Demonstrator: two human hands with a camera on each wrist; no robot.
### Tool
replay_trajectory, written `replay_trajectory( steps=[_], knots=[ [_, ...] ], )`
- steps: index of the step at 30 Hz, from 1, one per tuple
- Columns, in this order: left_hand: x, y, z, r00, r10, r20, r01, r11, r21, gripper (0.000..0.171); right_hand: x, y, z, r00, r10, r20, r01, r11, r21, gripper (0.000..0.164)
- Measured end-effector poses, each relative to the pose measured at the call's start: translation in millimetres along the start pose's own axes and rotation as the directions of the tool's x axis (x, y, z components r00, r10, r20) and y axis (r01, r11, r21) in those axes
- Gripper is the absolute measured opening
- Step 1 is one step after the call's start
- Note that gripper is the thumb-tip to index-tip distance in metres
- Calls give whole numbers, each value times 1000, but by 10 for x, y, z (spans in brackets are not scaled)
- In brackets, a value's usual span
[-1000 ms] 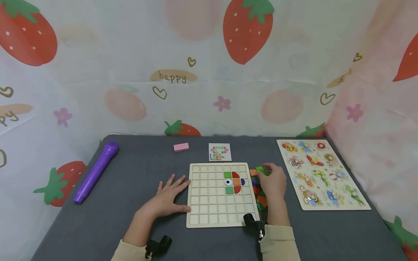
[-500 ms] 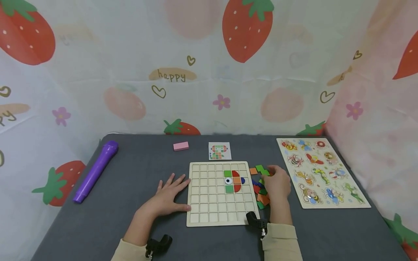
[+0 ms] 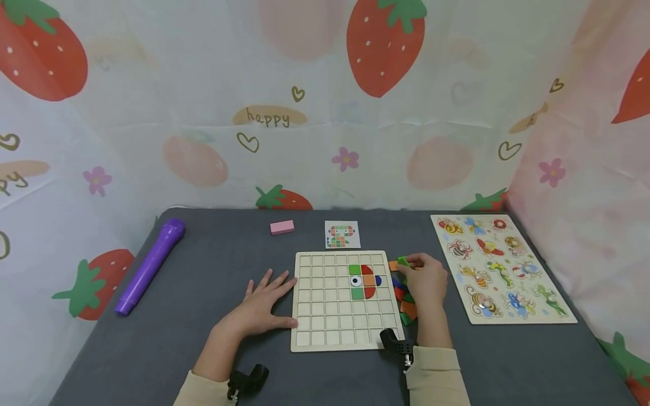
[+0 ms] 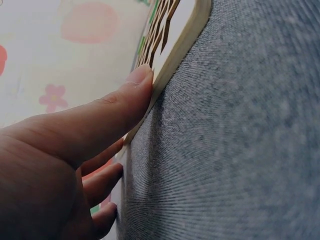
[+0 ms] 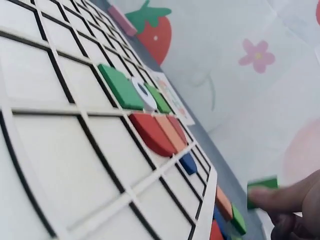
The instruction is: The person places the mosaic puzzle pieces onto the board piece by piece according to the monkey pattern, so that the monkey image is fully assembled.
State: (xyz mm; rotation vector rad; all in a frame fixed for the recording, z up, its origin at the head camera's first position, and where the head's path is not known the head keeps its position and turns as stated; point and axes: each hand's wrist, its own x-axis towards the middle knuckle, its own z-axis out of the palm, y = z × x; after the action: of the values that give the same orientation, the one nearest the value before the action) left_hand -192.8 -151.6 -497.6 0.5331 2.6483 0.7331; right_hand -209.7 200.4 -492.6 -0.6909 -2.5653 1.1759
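Observation:
My left hand (image 3: 266, 304) lies with its fingers spread at the left edge of the wooden grid board (image 3: 325, 324); in the left wrist view the thumb (image 4: 117, 107) presses against that edge. Just past the board's right edge, my right hand (image 3: 426, 282) pinches a green square tile (image 5: 262, 191) between thumb and fingers, raised over the loose tiles (image 3: 408, 309). In the board's upper right sit green tiles (image 3: 357, 293), a round eye tile (image 3: 355, 281), red curved tiles (image 3: 369, 292), an orange tile (image 3: 368, 280) and a blue rounded tile (image 3: 378, 281).
A pattern card (image 3: 342, 234) lies behind the board, with a pink block (image 3: 281, 227) to its left. Far left is a purple microphone-shaped object (image 3: 149, 268). A board with insect pictures (image 3: 503, 269) lies on the right. A printed curtain (image 3: 315, 73) hangs behind the table.
My right hand shifts right off the tile pile, then back left and slightly away from me, now with a green tile between the fingertips. The left hand stays at the board's edge.

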Motion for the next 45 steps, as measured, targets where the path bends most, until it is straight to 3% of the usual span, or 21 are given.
replay_trajectory(
  steps=[4,9,13,18,27,35,45],
  knots=[
    [-14,1,-15,1000,0,-3,0,1000,-5,96,-44,-100,45,996,-64,67,61,997,50,25],
    [-30,7,-22,1000,-11,1,11,1000,-3,97,-110,-181,171,971,-145,188,119,983,139,27],
    [-28,12,-19,1000,-18,2,18,1000,7,97,-167,-260,298,955,-182,233,147,976,161,26],
    [-5,23,-15,1000,-15,-9,16,1000,13,96,-233,-374,440,950,-209,232,171,970,172,21],
    [-1,23,-5,1000,-7,-6,7,1000,14,97,-317,-455,604,934,-272,233,270,962,40,15],
    [-5,17,-11,1000,-17,-4,17,1000,17,97,-332,-450,653,915,-328,235,341,940,-13,14],
    [-10,21,-14,1000,-18,-5,18,1000,18,97,-321,-443,692,893,-323,313,375,919,-121,26]
  ],
)
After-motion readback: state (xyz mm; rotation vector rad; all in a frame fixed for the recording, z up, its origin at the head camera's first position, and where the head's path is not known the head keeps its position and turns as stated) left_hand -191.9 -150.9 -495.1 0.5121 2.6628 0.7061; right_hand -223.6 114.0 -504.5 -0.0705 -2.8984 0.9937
